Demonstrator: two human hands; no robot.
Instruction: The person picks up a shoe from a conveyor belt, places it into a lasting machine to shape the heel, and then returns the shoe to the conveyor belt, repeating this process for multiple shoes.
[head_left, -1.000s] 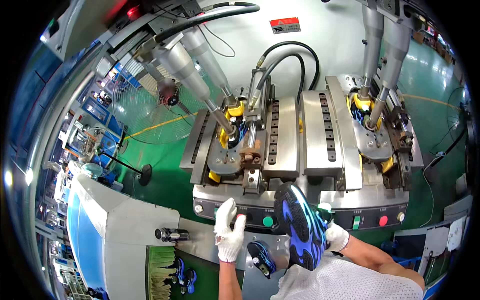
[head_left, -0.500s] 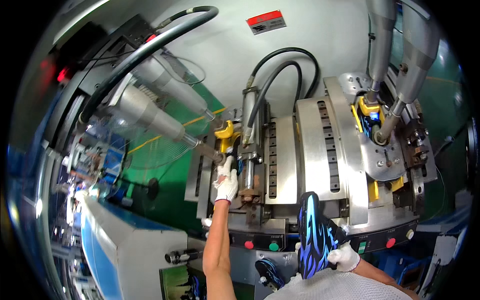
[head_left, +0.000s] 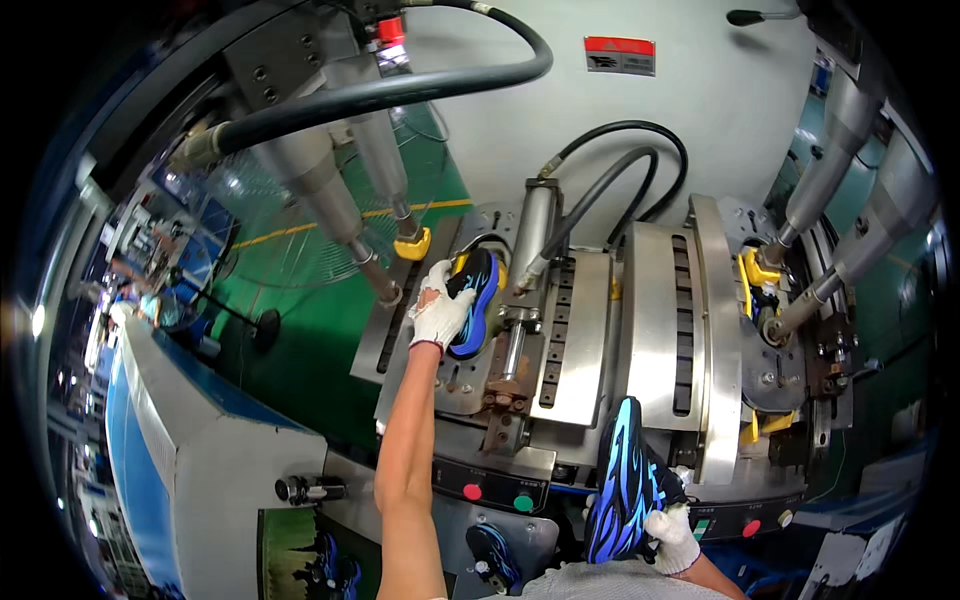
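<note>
My left hand (head_left: 438,308), in a white knit glove, is closed around the side of a black sports shoe with a blue sole edge (head_left: 477,320). That shoe is at the machine's left station, tilted beside a yellow pad. Close to my body, my right hand (head_left: 673,540), gloved too, grips a black shoe with blue and purple flame-like markings (head_left: 622,490) by its side, toe pointing away from me. Some of the right fingers are hidden behind this shoe.
Metal press rods (head_left: 375,270) with a yellow pad (head_left: 412,244) stand left of my left hand. At the right station, more rods (head_left: 800,310) press on another shoe. Red and green buttons (head_left: 523,502) line the front edge. Another shoe (head_left: 492,555) lies on a low shelf.
The left press rods and yellow pad have come away from the left station's shoe. My left hand has closed on that shoe, now more exposed. My right hand keeps its shoe. The view has shifted.
</note>
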